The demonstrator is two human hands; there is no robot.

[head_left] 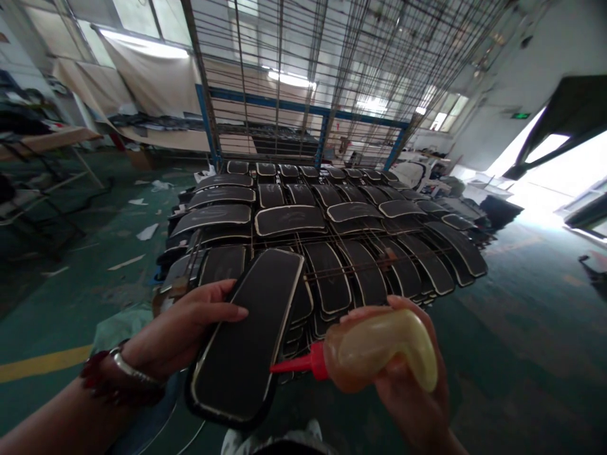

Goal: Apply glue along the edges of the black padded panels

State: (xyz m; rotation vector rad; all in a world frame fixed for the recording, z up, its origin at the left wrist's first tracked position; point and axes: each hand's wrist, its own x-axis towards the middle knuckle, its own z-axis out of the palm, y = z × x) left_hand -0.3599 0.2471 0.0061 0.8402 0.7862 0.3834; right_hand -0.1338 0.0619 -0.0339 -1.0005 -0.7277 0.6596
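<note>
My left hand (208,313) grips a long black rounded panel (246,335) by its left edge, thumb on the face and fingers underneath. A pale line of glue runs along much of the panel's rim. My right hand (412,385) is wrapped round a soft, see-through glue bottle (379,347) with amber liquid in it, lying on its side. Its red nozzle (294,364) points left, with the tip at the panel's right edge. Behind the panel, many similar black panels (289,219) with pale rims lie in overlapping rows on a wire rack.
A tall wire-grid frame with blue bars (265,98) rises behind the rows. At the left stands a work table (52,140), and paper scraps (147,232) litter the green floor (114,278). Bright daylight enters through an opening at the right.
</note>
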